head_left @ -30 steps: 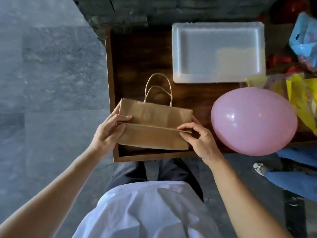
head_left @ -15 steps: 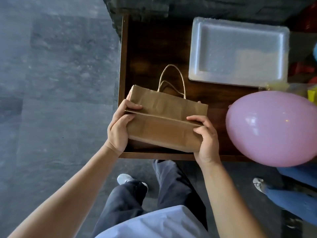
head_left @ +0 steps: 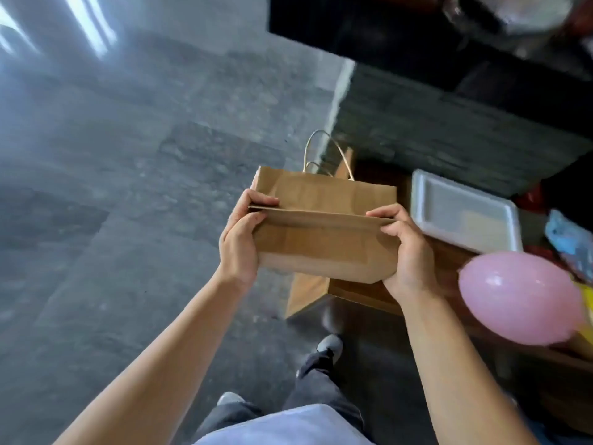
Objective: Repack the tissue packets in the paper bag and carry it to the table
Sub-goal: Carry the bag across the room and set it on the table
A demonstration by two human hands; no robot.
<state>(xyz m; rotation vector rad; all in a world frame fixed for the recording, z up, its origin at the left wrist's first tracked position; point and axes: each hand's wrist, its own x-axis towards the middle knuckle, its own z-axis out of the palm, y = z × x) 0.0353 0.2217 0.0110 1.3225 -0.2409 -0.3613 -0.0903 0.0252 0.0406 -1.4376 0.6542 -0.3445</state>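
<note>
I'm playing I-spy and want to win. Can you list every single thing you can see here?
paper bag: 1, brown, held up in both hands
bag handles: 2, tan loops, at its far edge
foam tray: 1, white, on the table
balloon: 1, pink, at the table's near edge
wooden table: 1, dark brown, right of the bag
floor: grey stone, on the left
shoes: 2, grey, below the bag
left hand: 1, gripping the bag's left end
right hand: 1, gripping its right end

Paper bag (head_left: 324, 239): you can read no print, logo or label on the brown faces turned toward you.
White tray (head_left: 462, 216): plain, no lettering.
Pink balloon (head_left: 516, 297): no text.
Blue packaging (head_left: 574, 242): too blurred to read.
</note>
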